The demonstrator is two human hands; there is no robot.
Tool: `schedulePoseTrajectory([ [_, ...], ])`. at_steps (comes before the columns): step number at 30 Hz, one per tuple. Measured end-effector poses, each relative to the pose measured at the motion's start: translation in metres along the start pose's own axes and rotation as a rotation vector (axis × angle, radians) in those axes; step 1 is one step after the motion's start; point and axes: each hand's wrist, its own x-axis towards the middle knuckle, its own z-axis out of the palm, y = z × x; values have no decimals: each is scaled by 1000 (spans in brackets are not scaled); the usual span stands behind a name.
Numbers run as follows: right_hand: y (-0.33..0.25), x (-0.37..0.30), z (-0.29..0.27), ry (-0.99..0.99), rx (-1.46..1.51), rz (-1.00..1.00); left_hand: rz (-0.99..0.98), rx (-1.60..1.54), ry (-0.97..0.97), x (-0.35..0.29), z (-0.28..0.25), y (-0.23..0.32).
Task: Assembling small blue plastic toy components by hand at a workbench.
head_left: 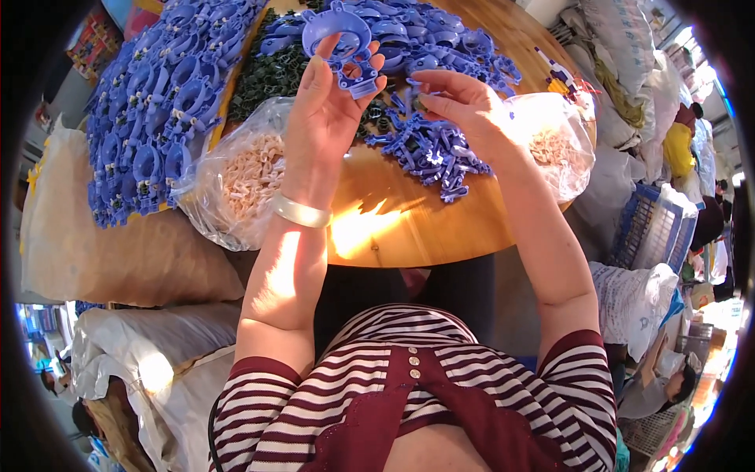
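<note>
In my left hand (334, 86), raised over the far part of the table, is a blue plastic piece (336, 35) with a wide ring, small ears and a narrower block below. My fingers are curled round its lower part. To the right, my right hand (464, 102) is closed in a pinch; a small part at its fingertips is too small to name. Below that hand lies a heap of small blue plastic parts (440, 153). Dark green small parts (271, 86) are piled behind my left wrist. More blue ringed pieces (425, 35) are heaped at the back.
The round wooden table (417, 228) curves in front of me. Clear bags of pale small parts stand at left (248, 177) and right (550, 149). A slanted mass of blue pieces (157, 102) fills the far left. Sacks (118, 228) and a blue crate (649, 228) flank me.
</note>
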Motion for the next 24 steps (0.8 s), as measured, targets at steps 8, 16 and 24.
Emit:
schedulePoseTrajectory([
  [8, 6, -33, -12, 77, 259, 237, -238, 99, -50, -8, 9, -28],
  [16, 13, -52, -26, -3, 561, 190, -343, 151, -50, -12, 15, -38],
  [24, 1, -66, -4, 316, 91, -1, -398, 130, -73, -21, 25, -45],
])
